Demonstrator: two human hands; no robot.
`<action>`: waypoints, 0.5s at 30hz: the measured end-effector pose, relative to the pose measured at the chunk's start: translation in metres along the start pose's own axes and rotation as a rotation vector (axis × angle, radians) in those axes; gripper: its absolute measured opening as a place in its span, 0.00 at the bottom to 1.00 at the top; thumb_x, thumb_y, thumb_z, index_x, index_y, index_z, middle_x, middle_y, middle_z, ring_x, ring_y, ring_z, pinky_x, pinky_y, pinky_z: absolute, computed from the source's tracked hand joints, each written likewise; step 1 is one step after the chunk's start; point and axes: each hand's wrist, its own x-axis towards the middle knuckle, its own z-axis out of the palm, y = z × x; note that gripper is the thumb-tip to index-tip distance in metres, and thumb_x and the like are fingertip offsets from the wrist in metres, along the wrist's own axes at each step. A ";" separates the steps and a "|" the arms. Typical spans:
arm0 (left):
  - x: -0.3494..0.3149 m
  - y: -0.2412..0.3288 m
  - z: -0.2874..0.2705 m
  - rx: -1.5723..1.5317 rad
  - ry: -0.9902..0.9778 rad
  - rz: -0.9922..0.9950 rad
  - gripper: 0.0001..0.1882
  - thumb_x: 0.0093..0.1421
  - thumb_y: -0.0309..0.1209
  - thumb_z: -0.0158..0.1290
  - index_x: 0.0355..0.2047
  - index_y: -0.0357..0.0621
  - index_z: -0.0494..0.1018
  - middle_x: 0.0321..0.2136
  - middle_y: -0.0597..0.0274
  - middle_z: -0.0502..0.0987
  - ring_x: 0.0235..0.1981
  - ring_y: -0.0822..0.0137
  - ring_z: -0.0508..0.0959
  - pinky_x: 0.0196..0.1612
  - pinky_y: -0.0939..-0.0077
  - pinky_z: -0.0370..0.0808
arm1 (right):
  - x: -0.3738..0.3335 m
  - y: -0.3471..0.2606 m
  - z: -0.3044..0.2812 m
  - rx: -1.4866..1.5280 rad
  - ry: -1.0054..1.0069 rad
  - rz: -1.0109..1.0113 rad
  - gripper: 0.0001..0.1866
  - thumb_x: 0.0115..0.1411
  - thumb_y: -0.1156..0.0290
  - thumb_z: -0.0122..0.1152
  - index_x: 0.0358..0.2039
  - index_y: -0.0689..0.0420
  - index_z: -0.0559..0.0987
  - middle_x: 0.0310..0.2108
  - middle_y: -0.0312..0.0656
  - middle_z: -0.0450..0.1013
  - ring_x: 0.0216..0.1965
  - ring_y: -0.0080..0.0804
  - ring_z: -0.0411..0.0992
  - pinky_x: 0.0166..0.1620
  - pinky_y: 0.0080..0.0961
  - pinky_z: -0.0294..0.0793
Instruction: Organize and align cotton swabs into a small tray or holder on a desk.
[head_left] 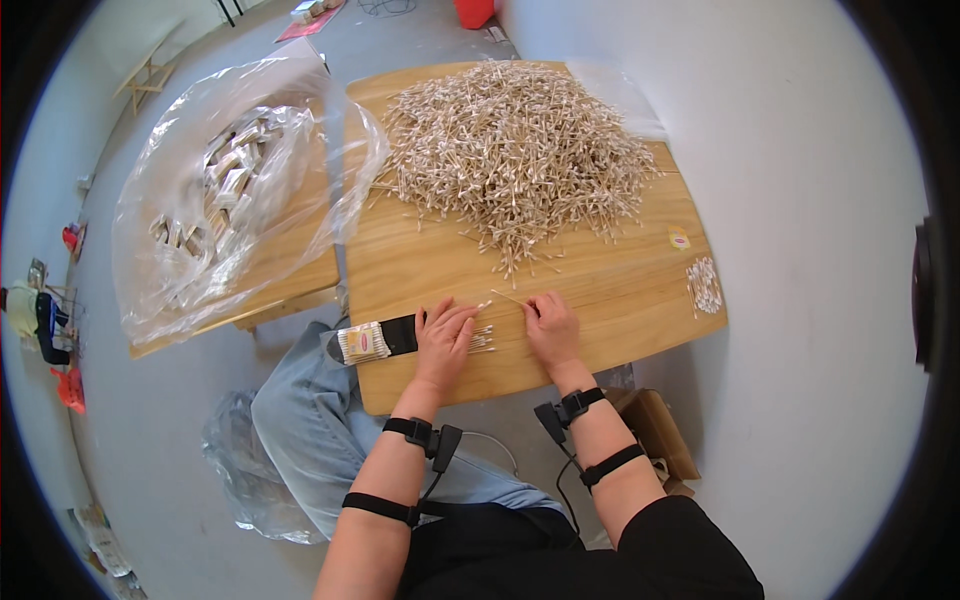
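Observation:
My left hand (pixel 447 340) rests near the table's front edge, its fingers curled over a small bundle of cotton swabs (pixel 483 340) whose white tips stick out on the right. One more swab tip shows by its fingertips. Between thumb and finger, my right hand (pixel 552 325) pinches a single cotton swab (pixel 508 297) that points left. Left of my left hand lies a black strip (pixel 402 335), partly under that hand. On its left end is a flat pack of cotton swabs (pixel 362 343) with a yellow label.
A big heap of loose cotton swabs (pixel 520 150) covers the far part of the wooden table (pixel 610 290). At the right edge lie a small swab pile (pixel 704 287) and a yellow label card (pixel 680 238). A clear plastic bag (pixel 290 235) of packs sits on the left table.

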 end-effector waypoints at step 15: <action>-0.021 0.006 0.000 0.169 0.082 0.051 0.22 0.66 0.38 0.54 0.58 0.41 0.74 0.63 0.54 0.71 0.67 0.53 0.67 0.71 0.52 0.58 | 0.022 -0.006 0.022 -0.012 0.065 0.132 0.07 0.59 0.66 0.65 0.36 0.53 0.78 0.33 0.43 0.74 0.35 0.45 0.76 0.36 0.41 0.75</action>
